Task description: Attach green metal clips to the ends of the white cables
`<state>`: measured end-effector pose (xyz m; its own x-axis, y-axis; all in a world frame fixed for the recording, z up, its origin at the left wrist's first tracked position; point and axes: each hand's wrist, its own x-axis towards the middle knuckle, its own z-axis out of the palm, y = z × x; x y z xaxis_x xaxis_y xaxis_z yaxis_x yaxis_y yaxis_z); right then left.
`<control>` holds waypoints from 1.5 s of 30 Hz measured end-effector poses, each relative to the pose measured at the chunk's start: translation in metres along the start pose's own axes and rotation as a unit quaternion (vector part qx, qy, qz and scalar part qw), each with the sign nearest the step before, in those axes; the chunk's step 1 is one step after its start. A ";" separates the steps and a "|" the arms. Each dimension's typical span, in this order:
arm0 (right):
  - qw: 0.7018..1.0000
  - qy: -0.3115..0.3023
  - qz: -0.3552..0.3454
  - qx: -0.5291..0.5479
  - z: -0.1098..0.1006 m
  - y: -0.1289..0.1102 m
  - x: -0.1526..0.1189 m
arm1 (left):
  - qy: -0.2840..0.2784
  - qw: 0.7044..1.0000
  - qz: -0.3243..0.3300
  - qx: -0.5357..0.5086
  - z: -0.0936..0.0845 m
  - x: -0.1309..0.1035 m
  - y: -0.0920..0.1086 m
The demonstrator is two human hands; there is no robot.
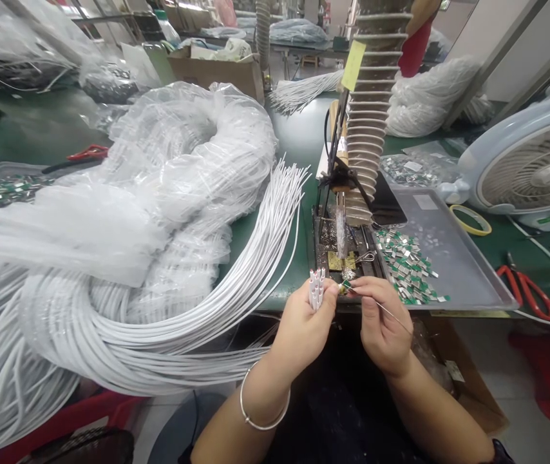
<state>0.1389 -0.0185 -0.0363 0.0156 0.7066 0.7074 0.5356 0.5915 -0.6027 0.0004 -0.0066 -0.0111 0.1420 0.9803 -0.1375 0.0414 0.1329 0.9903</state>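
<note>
My left hand (306, 319) is closed round a small bunch of white cables (316, 291), their ends pointing up with bits of red showing. Between my two hands, by the fingertips, is a small green circuit-board connector (346, 283); which fingers bear it I cannot tell. My right hand (385, 319) pinches a thin strand of solder wire (391, 314) that trails back over the palm. Just above the fingertips, a soldering iron (341, 225) points downward in a stand, over a yellow sponge-like pad (341, 260).
A large bundle of white cables (173, 335), partly in plastic wrap (198, 154), covers the left side. At right, a grey tray (468, 264) bears many green-and-silver connectors (407, 267). Beyond are a fan (540, 161), yellow tape (471, 220) and red-handled scissors (526, 290). A ribbed hose (376, 96) hangs overhead.
</note>
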 end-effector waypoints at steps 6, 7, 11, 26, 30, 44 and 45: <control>0.998 -0.023 0.019 0.054 -0.013 0.000 -0.015 | 0.001 0.999 0.015 0.031 -0.003 -0.010 -0.010; 0.997 -0.018 0.031 0.068 -0.015 -0.001 -0.018 | 0.010 0.999 0.021 0.038 -0.004 -0.011 -0.011; 0.971 0.025 0.145 0.188 -0.023 -0.004 -0.025 | -0.001 0.997 0.013 0.077 -0.009 -0.014 -0.014; 0.820 -0.011 0.406 0.404 -0.054 -0.014 -0.017 | -0.244 0.950 -0.049 -0.188 -0.017 -0.013 -0.046; 0.945 0.013 0.296 0.140 -0.067 -0.004 -0.011 | -0.206 0.943 -0.044 -0.259 -0.015 -0.013 -0.056; 0.888 -0.190 0.241 -0.341 -0.087 0.057 0.055 | -0.052 0.941 -0.072 -0.326 0.000 -0.009 -0.032; 0.879 -0.210 0.248 -0.350 -0.086 0.057 0.056 | -0.052 0.942 -0.073 -0.322 0.000 -0.009 -0.032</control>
<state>0.2426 0.0220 0.0008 0.1594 0.9780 0.1345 0.9412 -0.1095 -0.3197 -0.0021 -0.0195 -0.0413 0.2783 0.9296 -0.2417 -0.5366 0.3591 0.7636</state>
